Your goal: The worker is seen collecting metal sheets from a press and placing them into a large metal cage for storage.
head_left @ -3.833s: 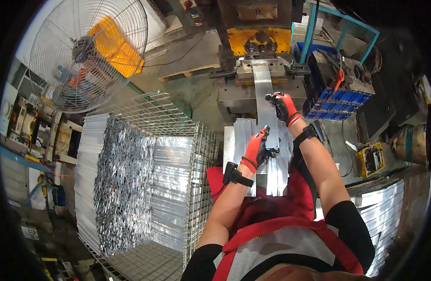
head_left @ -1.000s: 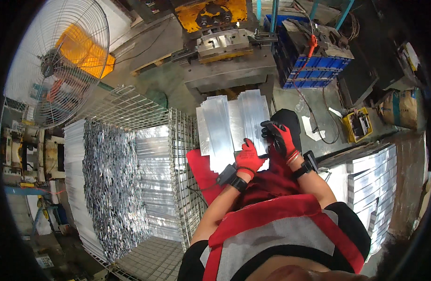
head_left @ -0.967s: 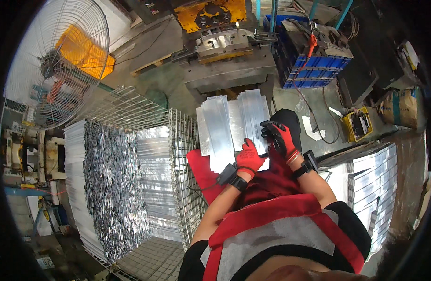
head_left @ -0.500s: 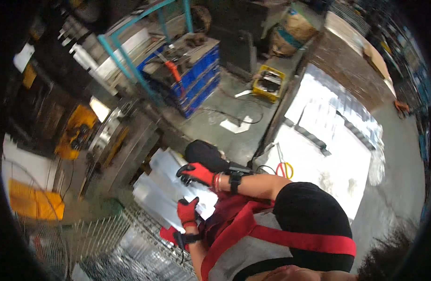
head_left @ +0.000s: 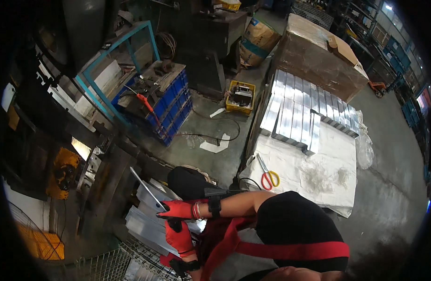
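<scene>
My right hand (head_left: pixel 179 210), in a red glove with black fingertips, is closed around a long, thin metal strip (head_left: pixel 145 185). The strip slants up and left out of the fist; its other end is hidden. Just below, touching or nearly touching the right hand, my left hand (head_left: pixel 179 238) wears the same kind of glove. Its fingers are curled, and what they hold, if anything, is hidden. Beneath and beside both hands lie several wide, pale silver metal pieces (head_left: pixel 147 229), above a wire basket (head_left: pixel 105 264).
Rows of silver metal bars (head_left: pixel 295 110) lie on a white-covered pallet (head_left: pixel 290 173) at right, with scissors (head_left: pixel 268 178). Dark machinery (head_left: pixel 96 173) stands at left. Ahead are a blue crate (head_left: pixel 171 110), a yellow bin (head_left: pixel 240 98) and a cable (head_left: pixel 234 129) on the floor.
My right hand has left the flat metal pieces and now holds a thin strip upright at a slant. The hands have come closer together, and the whole view has shifted.
</scene>
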Tool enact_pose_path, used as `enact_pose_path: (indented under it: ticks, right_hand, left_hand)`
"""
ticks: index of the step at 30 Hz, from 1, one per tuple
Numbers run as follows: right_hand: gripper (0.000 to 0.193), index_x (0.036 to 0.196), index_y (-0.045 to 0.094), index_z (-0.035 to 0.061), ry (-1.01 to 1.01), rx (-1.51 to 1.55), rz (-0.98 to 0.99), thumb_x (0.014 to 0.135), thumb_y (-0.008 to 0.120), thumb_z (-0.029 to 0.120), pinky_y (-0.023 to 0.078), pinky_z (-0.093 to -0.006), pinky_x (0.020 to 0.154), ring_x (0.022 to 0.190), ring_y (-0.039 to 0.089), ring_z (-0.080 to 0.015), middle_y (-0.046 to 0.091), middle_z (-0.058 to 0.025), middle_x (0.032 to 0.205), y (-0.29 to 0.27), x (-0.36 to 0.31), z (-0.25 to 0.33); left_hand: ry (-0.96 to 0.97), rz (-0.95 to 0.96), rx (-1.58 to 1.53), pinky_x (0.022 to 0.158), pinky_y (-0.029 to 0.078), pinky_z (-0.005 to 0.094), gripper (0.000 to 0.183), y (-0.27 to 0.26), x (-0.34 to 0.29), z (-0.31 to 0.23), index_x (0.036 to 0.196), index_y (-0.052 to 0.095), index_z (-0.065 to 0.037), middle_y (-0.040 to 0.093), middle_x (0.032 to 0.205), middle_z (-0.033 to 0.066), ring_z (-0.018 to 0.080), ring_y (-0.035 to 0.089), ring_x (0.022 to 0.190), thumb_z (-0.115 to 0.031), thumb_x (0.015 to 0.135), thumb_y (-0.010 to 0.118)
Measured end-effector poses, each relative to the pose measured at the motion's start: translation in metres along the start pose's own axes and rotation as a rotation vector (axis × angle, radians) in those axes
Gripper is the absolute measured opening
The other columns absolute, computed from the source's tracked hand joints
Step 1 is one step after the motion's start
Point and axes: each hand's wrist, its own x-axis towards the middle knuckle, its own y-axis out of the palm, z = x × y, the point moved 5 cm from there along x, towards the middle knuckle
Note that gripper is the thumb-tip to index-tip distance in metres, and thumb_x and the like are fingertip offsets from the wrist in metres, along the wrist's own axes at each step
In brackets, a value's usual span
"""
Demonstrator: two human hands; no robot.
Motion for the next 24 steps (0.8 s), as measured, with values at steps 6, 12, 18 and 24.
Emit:
enact_pose_path:
  ticks: [6,12,18,24]
  right_hand:
    - [0.043,0.087,0.059,0.0004,-0.039,0.315,0.085,0.082,0.051,0.042,0.042,-0.0314,0.064,0.068,0.050,-0.0124,0.057,-0.0071,0.072,0.003,0.019,0.014]
    - [0.035,0.100,0.057,-0.0002,-0.057,0.551,0.301,0.087,0.047,0.030,0.048,-0.0295,0.063,0.070,0.059,-0.0142,0.062,-0.0070,0.081,-0.015,0.048,-0.007]
    - [0.033,0.110,0.052,0.0001,-0.310,0.527,0.441,0.089,0.045,0.025,0.048,-0.0334,0.077,0.089,0.059,-0.0211,0.059,-0.0136,0.100,0.008,0.060,0.052]
    - [0.033,0.100,0.058,-0.0016,-0.049,0.453,0.321,0.082,0.057,0.025,0.043,-0.0237,0.073,0.082,0.057,-0.0116,0.063,-0.0048,0.088,0.033,0.111,-0.020]
  left_hand:
    - [-0.055,-0.349,-0.249,0.066,0.045,0.0334,0.031,-0.042,-0.015,0.008,0.098,0.051,-0.002,0.056,0.084,0.0121,0.0225,0.056,0.074,-0.014,0.073,0.064]
    - [-0.573,0.152,-1.190,0.063,0.046,0.0238,0.039,0.004,-0.023,0.083,0.114,0.047,-0.004,0.053,0.096,0.0058,0.0140,0.056,0.081,-0.024,0.083,0.057]
    - [-0.634,0.153,-1.316,0.039,0.044,0.0268,0.036,0.004,-0.020,0.053,0.110,0.048,-0.002,0.057,0.089,0.0092,0.0222,0.060,0.054,-0.029,0.086,0.051]
    - [-0.689,0.203,-1.466,0.037,0.044,0.0264,0.036,0.008,-0.016,0.061,0.113,0.046,-0.004,0.054,0.091,0.0062,0.0261,0.061,0.054,-0.028,0.087,0.049]
